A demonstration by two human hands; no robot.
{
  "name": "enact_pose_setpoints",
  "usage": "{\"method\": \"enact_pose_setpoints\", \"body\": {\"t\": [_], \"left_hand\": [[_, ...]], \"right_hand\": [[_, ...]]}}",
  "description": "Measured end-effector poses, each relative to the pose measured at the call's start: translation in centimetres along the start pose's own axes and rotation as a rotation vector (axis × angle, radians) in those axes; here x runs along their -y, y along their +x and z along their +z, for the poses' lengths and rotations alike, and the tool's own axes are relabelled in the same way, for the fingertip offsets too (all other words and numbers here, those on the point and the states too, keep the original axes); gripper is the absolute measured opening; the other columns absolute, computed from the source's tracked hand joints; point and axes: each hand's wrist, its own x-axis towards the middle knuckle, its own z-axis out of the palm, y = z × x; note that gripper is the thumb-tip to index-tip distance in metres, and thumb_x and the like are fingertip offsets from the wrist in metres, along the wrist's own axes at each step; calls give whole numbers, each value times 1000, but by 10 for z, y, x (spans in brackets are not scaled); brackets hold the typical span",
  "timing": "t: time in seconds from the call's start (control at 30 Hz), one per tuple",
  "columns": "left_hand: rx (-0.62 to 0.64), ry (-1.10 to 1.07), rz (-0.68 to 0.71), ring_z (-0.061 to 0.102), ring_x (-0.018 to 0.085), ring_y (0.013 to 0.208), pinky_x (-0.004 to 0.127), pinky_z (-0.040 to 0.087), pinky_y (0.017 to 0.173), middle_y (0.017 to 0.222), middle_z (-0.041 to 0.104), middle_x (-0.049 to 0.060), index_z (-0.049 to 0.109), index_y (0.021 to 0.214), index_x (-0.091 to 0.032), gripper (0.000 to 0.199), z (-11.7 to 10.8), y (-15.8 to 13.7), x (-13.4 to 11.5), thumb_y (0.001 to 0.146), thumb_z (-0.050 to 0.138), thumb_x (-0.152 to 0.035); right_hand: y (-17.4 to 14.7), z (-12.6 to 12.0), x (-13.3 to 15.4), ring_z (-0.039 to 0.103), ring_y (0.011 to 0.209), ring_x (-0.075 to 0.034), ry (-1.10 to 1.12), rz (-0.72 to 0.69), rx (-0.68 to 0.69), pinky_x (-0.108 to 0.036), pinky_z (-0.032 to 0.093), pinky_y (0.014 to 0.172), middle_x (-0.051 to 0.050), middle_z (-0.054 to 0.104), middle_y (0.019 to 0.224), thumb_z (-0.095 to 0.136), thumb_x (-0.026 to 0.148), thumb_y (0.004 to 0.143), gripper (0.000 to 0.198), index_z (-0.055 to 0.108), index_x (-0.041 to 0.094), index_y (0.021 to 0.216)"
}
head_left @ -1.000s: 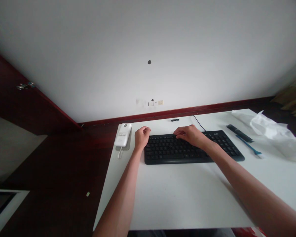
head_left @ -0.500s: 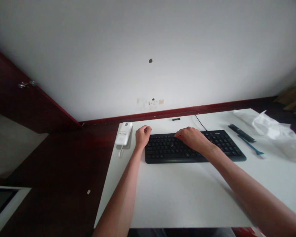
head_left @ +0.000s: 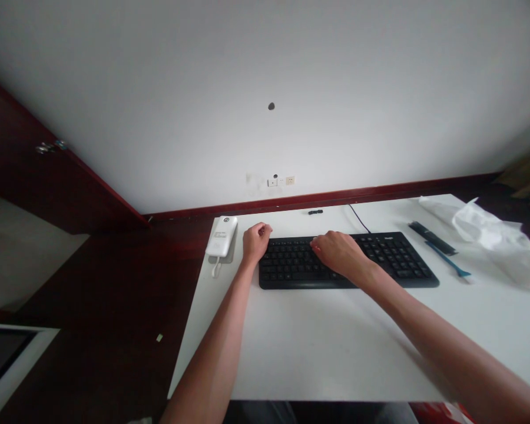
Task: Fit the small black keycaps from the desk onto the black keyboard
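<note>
Right hand (head_left: 338,252) lies flat, fingers spread, on middle keys of black keyboard (head_left: 393,259) on white table (head_left: 318,347). Left hand (head_left: 255,242) curled, touching keyboard's left end. Keyboard whole, nothing visibly removed.

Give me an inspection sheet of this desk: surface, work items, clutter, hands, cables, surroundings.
Surface: white table, near part bare.
Work items: black keyboard, lying flat along the far edge.
Clutter: white power bank left of the keyboard; black bar, blue tool and white plastic bag on the right.
Hands: left hand curled at the keyboard's left end; right hand resting on the keys; whether either has a grip on anything cannot be told.
Cables: black cable running from the keyboard to the far edge.
Surroundings: white wall, wall sockets, dark red floor.
</note>
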Motion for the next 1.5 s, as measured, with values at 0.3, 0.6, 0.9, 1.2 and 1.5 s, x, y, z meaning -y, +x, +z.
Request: {"method": "enact_pose_setpoints", "body": {"t": [0.3,0.6,0.9,1.2,1.5], "left_hand": [[11,17,2,61,15,68,25,41,67,73,70,2,71,75,-20,27,1,2,2,93,55,-33],[5,-3,19,60,14,67,24,40,67,73,70,1,70,75,-19,27,3,3,5,93,54,-32],[14,-15,-2,62,14,69,24,41,67,74,71,2,70,75,-19,27,2,3,3,93,54,-32],[1,-13,8,60,14,67,24,40,65,72,70,2,70,75,-19,27,2,3,4,93,55,-33],[5,-25,5,59,15,66,24,39,64,70,68,2,71,75,-19,27,2,3,4,92,55,-33]], "right_hand": [[-3,28,-38,75,101,-29,347,-183,-183,-41,57,96,-10,80,111,62,30,97,26,79,22,115],[-1,22,-33,69,109,-26,622,-423,-148,-39,53,98,-5,76,114,74,31,90,22,76,26,112],[3,31,-31,71,99,-23,681,-369,-241,-36,54,92,-4,78,105,66,33,97,17,77,23,104],[9,36,-72,76,99,-25,681,-120,-285,-36,57,94,-2,81,109,61,36,98,25,78,25,114],[12,42,-77,75,103,-25,579,-215,-290,-37,57,96,-2,81,110,58,32,99,25,80,26,109]]}}
